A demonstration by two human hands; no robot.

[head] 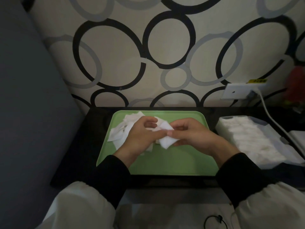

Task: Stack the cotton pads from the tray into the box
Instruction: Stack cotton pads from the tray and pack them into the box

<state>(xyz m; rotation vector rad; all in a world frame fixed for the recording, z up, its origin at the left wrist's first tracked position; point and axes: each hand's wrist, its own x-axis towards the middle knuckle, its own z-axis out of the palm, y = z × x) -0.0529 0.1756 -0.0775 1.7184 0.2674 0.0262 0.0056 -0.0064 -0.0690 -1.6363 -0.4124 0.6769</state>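
Observation:
A green tray [173, 159] lies on the dark table in front of me. Several white cotton pads [120, 129] are scattered over its far left part. Above the tray's middle both hands meet on a small bunch of pads [166, 141]. My right hand [193, 138] pinches the bunch from the right with thumb and curled fingers. From the left, my left hand [140, 136] grips it as well, with its thumb laid across. The box [257, 141], a clear container packed with rows of white pads, stands to the right of the tray.
A white wall socket [239, 93] with a plug and a white cable [277, 124] hangs behind the box, the cable running down past it. A grey padded surface [29, 113] rises on the left. A patterned wall stands right behind the table [74, 154].

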